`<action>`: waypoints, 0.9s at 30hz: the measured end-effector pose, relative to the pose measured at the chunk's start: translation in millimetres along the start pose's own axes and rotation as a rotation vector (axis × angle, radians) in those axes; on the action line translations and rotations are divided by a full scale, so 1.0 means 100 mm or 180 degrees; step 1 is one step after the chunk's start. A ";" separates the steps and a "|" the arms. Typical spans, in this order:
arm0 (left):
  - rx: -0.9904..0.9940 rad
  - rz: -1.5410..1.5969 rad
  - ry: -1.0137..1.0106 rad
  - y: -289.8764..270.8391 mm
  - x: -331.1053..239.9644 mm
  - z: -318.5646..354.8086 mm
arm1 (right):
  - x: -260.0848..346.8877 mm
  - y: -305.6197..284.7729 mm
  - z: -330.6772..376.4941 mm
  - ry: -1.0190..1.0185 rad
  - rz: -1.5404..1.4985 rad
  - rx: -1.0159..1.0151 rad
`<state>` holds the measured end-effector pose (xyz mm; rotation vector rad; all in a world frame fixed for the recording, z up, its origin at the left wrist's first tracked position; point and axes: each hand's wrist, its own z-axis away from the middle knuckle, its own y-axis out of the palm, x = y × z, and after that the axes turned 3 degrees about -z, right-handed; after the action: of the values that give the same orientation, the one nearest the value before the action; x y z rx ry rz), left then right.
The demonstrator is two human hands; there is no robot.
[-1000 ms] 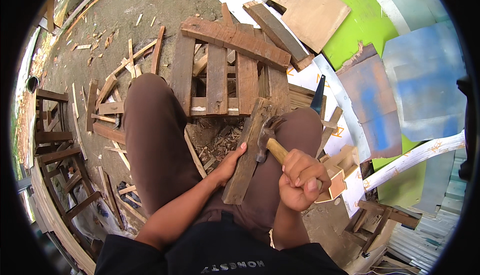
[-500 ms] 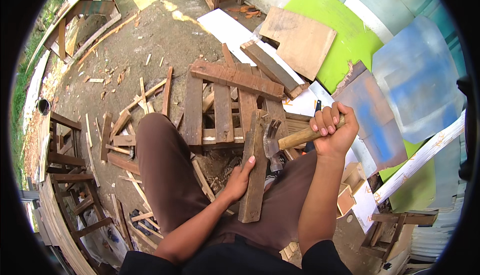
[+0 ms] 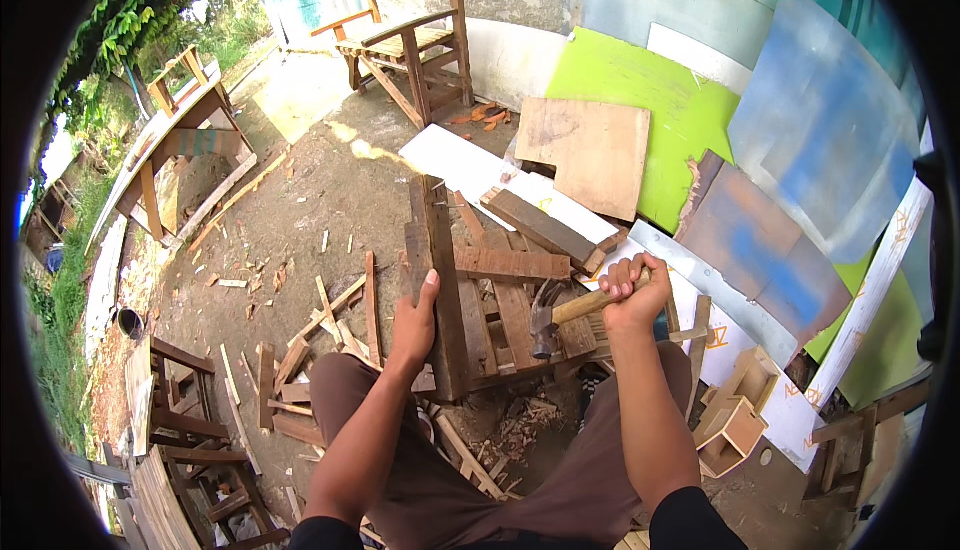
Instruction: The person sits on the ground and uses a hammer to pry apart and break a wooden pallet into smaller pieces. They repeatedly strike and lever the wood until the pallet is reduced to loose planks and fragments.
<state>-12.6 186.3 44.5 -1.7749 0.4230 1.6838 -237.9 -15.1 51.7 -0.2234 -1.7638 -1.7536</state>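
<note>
My left hand (image 3: 412, 332) is closed round a thick, worn wooden beam (image 3: 447, 300), held upright between my knees and the stacked wood. Only the thumb and back of that hand show clearly; the other fingers are partly hidden behind the beam. My right hand (image 3: 638, 295) grips a claw hammer by the end of its wooden handle (image 3: 590, 304). The metal hammer head (image 3: 543, 322) points left, apart from the beam. Just beyond lies a reddish-brown plank (image 3: 515, 264) across other boards on a low wooden support.
Another dark beam (image 3: 540, 225) rests on a white panel (image 3: 470, 160). Behind stand a plywood piece (image 3: 590, 155), a green sheet (image 3: 665, 100) and a wooden chair (image 3: 410, 50). Small wooden boxes (image 3: 740, 420) sit at right, wood scraps (image 3: 330, 320) at left.
The beam has moved up, away from my lap and leftward, with my left hand on it. The hammer has come away from the beam and sits lower. My view has tilted up.
</note>
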 end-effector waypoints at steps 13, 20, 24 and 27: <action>0.0302 -0.0442 -0.0190 0.17 0.32 -0.03 | -0.71 -0.19 0.06 -0.0318 0.1244 -0.0394; 0.0700 -0.0083 -0.0420 0.27 0.21 0.13 | -0.72 -0.49 0.08 -0.0413 0.1661 -0.0577; 0.0873 -0.0118 -0.0277 0.35 0.12 0.20 | -0.77 -0.55 0.04 0.0160 0.0989 -0.0510; 0.1274 0.0255 -0.0529 0.38 0.14 0.17 | -0.82 -0.40 0.08 0.0279 0.0813 -0.0037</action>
<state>-47.5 172.0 22.3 -1.3338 0.7083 1.6479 -197.3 13.8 -24.7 -0.3550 -1.5871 -1.5671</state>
